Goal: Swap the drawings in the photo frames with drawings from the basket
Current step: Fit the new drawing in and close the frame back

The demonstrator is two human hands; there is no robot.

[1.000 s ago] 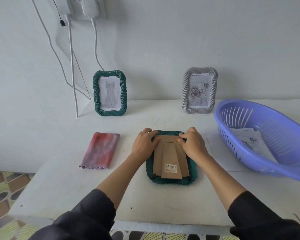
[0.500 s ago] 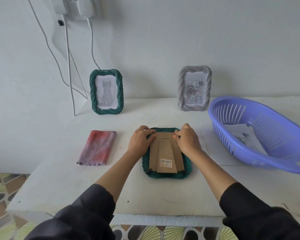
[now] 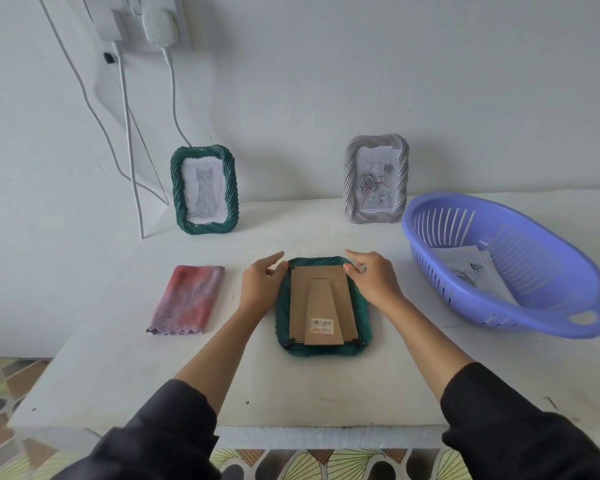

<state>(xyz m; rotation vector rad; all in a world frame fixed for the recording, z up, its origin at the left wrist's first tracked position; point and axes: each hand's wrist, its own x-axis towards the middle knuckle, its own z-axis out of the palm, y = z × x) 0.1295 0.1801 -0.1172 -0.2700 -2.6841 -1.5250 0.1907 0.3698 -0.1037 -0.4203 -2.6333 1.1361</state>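
White painted bench (image 3: 291, 393) against a plain white wall, patterned floor tiles (image 3: 0, 386) below at the left edge. Wall socket (image 3: 136, 19) high on the left, white cables (image 3: 129, 133) hanging down to the bench corner. Folded cloth (image 3: 187, 299), mottled red and purple, scalloped near edge, flat on the left part. Behind it, upright against the wall, green frame (image 3: 204, 195) with twisted rope-like rim, cat drawing (image 3: 203, 192) inside. Centre: second green frame (image 3: 323, 306) face down, brown cardboard back (image 3: 321, 303) with folded stand and barcode sticker, black clips at the near corners. Left hand (image 3: 260, 289) at the frame's far left corner, grip released, fingers spread and loose. Right hand (image 3: 374, 278) at the far right corner, grip likewise released, fingers extended just above the rim. Dark sleeves at the bottom. Grey frame (image 3: 376, 180), same twisted rim, upright at the back, rose drawing (image 3: 374, 183) inside. Far right: lilac plastic basket (image 3: 534, 317), oval, slotted walls, loose drawings (image 3: 471, 271) lying in its bottom.
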